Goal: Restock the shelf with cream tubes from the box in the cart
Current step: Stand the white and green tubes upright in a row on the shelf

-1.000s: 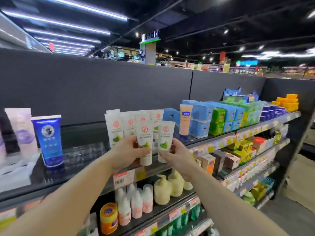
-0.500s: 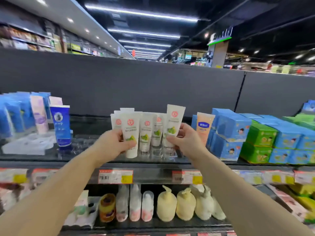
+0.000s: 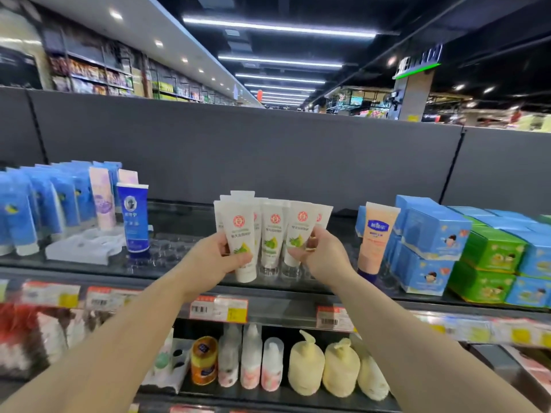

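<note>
Several white cream tubes with red round logos and green leaf prints stand cap-down in a cluster on the top shelf. My left hand grips the front left tube, held slightly lower than the rest. My right hand pinches another tube at the right of the cluster. A ring shows on a finger of my right hand. The cart and the box are out of view.
A dark blue tube, a pink tube and light blue tubes stand at the left. A peach tube and blue and green boxes sit at the right. Bottles fill the lower shelf behind price tags.
The view has swung left, facing the shelf straight on. Both hands have carried their tubes in against the cluster on the top shelf, the right one lowered among the others.
</note>
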